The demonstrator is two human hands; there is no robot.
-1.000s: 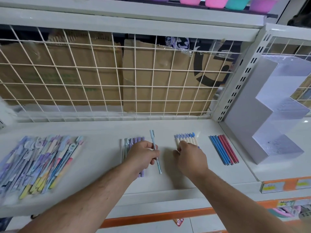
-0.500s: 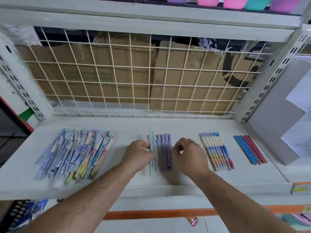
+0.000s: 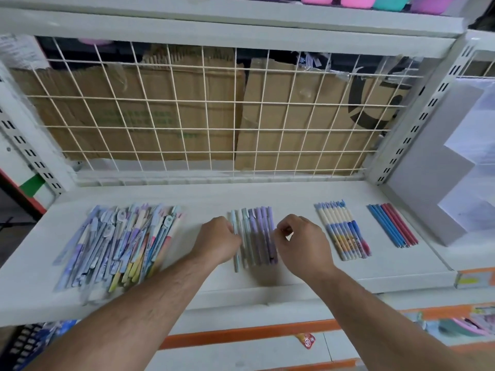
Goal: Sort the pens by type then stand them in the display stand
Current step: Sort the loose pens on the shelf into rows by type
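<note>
White shop shelf (image 3: 294,271), backed by wire grid (image 3: 214,116) and flattened cardboard (image 3: 294,124). At mid-shelf, row of mint and purple pens (image 3: 258,234) lying side by side. Left grip (image 3: 218,241) curled against the outermost mint pen (image 3: 235,261); right grip (image 3: 301,242) curled at the purple edge, thumb near forefinger. Impossible to tell whether either has hold of anything. Bare strips of shelf either side of the row. Further left, loose heap of mixed pens (image 3: 120,245) reaching the front lip. To the right, cream-and-blue pens (image 3: 342,231), then blue and red pens (image 3: 392,226), just beside the stepped white display stand (image 3: 428,183).
</note>
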